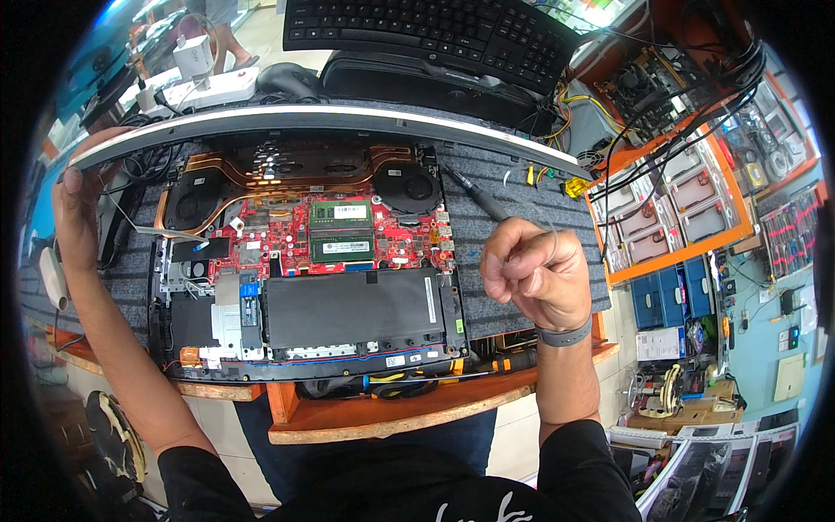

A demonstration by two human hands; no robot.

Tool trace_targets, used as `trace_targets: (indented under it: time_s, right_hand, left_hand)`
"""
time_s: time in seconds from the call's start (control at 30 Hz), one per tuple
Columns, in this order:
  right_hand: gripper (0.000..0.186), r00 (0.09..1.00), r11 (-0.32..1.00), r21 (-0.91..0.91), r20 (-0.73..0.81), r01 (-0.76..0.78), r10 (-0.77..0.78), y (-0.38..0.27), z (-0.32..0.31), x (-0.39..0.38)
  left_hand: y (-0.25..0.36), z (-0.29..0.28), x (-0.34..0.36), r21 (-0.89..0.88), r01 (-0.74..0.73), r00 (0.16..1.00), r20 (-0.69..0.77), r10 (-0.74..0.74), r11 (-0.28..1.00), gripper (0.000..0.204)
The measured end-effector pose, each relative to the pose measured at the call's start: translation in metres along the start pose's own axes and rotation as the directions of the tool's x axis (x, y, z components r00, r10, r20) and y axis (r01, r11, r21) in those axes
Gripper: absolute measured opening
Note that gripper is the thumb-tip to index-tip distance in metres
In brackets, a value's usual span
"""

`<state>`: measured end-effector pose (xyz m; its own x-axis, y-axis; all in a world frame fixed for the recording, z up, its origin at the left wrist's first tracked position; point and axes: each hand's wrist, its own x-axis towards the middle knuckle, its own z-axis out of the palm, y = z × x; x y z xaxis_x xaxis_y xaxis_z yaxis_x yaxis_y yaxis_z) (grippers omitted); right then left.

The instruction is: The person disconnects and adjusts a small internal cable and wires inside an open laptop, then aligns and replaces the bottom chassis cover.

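An opened laptop point(352, 309) lies in front of me, with red circuit board, memory sticks, copper heat pipes, two fans and a black battery showing. A long thin panel point(348, 118), pale along its edge and seen nearly edge-on, arches over its far side. My left hand point(80, 196) grips that panel's left end, some fingers hidden behind it. To the right of the laptop, my right hand point(537, 271) is closed in a pinch; a thin pale strand shows beside it, and I cannot make out what the fingers hold. A dark-handled tool point(483, 196) reaches from the laptop's corner toward this hand.
Beyond the panel are a black keyboard point(426, 39) and a white power strip point(209, 87). Cables and an orange-framed case point(670, 204) stand at the right. The grey striped mat point(496, 300) lies beneath the laptop. An open drawer point(417, 404) holds tools at the near edge.
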<state>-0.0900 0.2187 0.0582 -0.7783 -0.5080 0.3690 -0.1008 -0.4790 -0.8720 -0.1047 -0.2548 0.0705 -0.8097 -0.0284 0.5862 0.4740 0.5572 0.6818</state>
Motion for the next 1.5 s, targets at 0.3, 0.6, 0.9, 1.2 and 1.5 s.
trace_targets:
  time_s: [0.3,0.6,0.9,1.2,1.5]
  right_hand:
    - [0.016,1.000,1.000,-0.014,-0.022,0.006,-0.006,-0.0009,0.0009,-0.0003]
    - [0.016,1.000,0.998,0.056,0.001,0.009,-0.009,0.0029,-0.0007,0.0010]
    - [0.030,0.991,0.991,0.100,-0.089,-0.086,0.095,-0.0031,0.0027,-0.0004]
    - [0.028,0.990,0.993,0.050,-0.081,-0.110,0.114,-0.0020,-0.0005,-0.0017]
    - [0.022,0.992,0.996,0.007,-0.088,-0.092,0.093,-0.0010,-0.0014,-0.0017]
  left_hand:
    - [0.0005,-0.0002,-0.0002,0.012,0.009,1.000,0.009,-0.009,1.000,0.067]
    - [0.0029,-0.0003,-0.0011,0.030,0.001,1.000,0.011,-0.001,1.000,0.066]
    - [0.0029,0.0013,-0.0002,-0.006,0.000,1.000,0.013,0.000,1.000,0.066]
    - [0.0021,0.0002,-0.0003,0.019,0.005,1.000,0.009,-0.005,1.000,0.069]
    - [0.0015,-0.0012,-0.0008,0.013,0.009,1.000,0.018,-0.009,1.000,0.068]
